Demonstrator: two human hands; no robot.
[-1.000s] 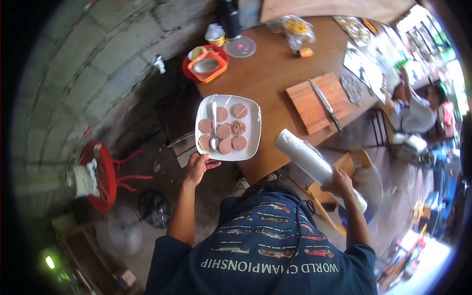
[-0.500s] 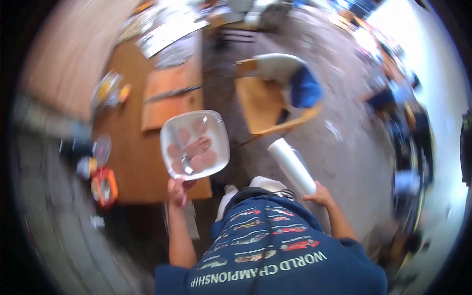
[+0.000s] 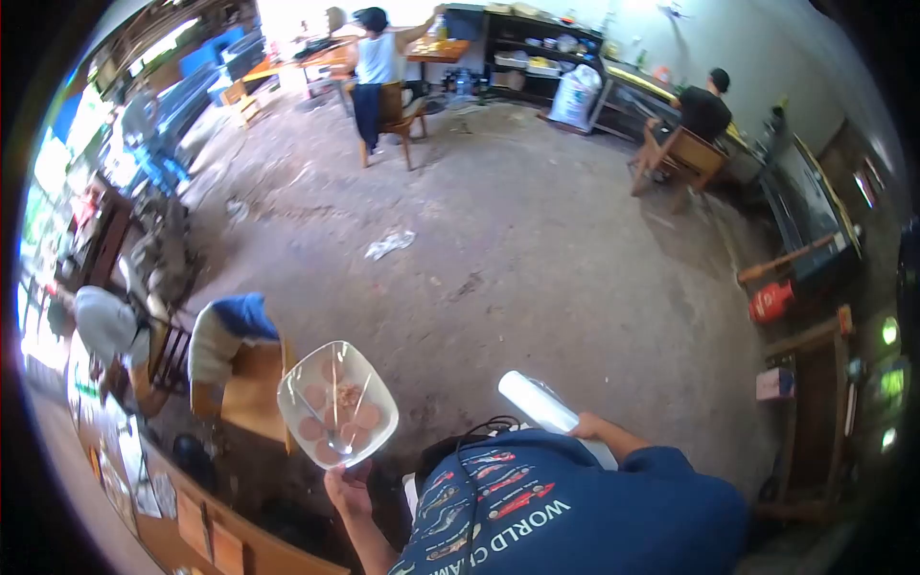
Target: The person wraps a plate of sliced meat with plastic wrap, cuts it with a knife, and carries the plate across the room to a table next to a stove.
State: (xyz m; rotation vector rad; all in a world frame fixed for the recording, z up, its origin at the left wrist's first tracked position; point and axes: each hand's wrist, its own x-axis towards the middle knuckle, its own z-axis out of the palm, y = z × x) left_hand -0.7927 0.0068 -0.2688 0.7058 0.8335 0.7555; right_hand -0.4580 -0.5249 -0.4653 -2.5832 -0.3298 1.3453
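My left hand (image 3: pixel 349 489) grips the near edge of a white squarish bowl (image 3: pixel 387 410), held out in front of me over the floor. Inside lie several round pinkish slices (image 3: pixel 362 414) and a small crumbly heap. Shiny streaks across the top look like clear film over the bowl. In my right hand (image 3: pixel 592 428) is a white roll (image 3: pixel 537 401), apparently of cling film, tilted away from me. My fingers wrap its near end, and its far end points forward and left.
At the lower left stands a wooden table (image 3: pixel 278 556) with a cutting board (image 3: pixel 210 535) on it. Close by is a wooden chair (image 3: pixel 251 383) with cloth over its back. A person in a cap sits at left; others are farther off. A crumpled white scrap (image 3: pixel 391 245) lies on the floor.
My view has swung right and up, so the table and chair now appear at lower left and more of the room shows. Bowl and roll are still in my hands.
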